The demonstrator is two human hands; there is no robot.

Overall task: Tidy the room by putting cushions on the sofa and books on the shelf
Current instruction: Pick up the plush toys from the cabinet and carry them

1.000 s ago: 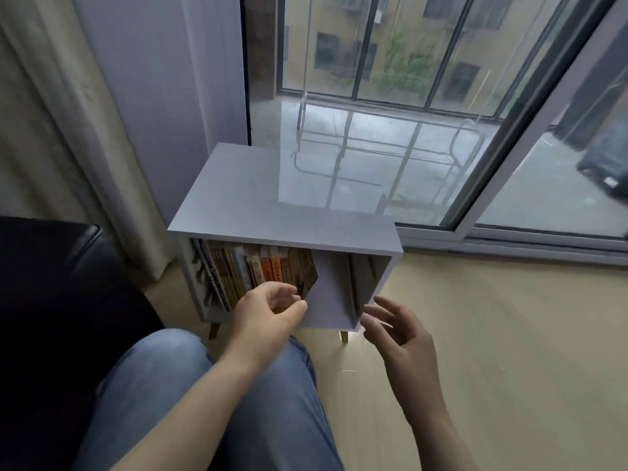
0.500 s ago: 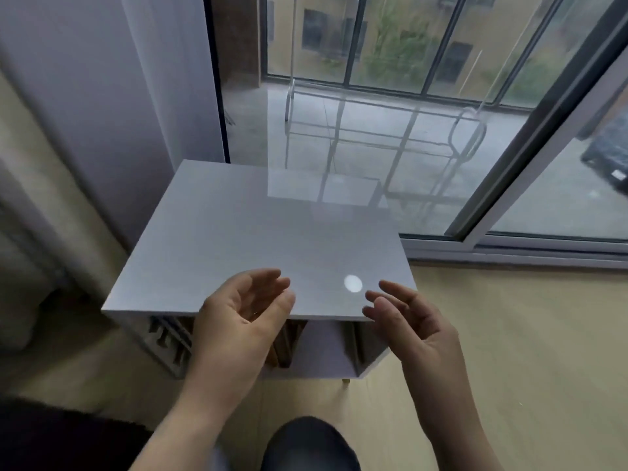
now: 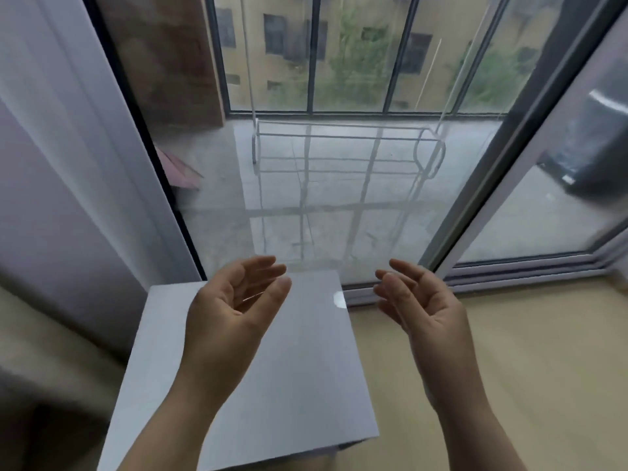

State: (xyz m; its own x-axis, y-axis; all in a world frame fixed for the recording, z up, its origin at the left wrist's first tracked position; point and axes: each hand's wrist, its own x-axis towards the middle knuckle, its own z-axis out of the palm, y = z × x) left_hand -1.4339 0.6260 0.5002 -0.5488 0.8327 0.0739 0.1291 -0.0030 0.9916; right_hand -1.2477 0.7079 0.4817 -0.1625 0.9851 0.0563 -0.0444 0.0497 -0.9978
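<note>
1. Across the far view, a sliding glass door [image 3: 339,205], with a white wire rack [image 3: 346,154] outside on the balcony and pale wood floor [image 3: 543,368] to the right. No part in the job.
2. Low in the view, the shelf [image 3: 299,385], seen from above and set close against the door frame. Only the smooth white top panel on show. Front opening hidden at this angle, so no telling how full.
3. Over the far left part of that panel, the left hand [image 3: 231,307]. Palm turned inward and upward, fingers loosely bent and well spread, nothing in its grasp. Apparently above the panel rather than resting on it.
4. Just past the panel's right edge, over floor and door track, the right hand [image 3: 421,300]. Palm facing its partner, fingers relaxed, likewise empty.
5. No books or cushions in sight, so impossible to place against either palm.
   - Books, as a judgement: stiff, fairly dense, covers perhaps slick. Best pinched across the spine, thumb on one cover and fingers on the other, with a stack supported from beneath.
   - Cushions, likewise: soft, light and forgiving, with any edge or corner good for a grab.
</note>
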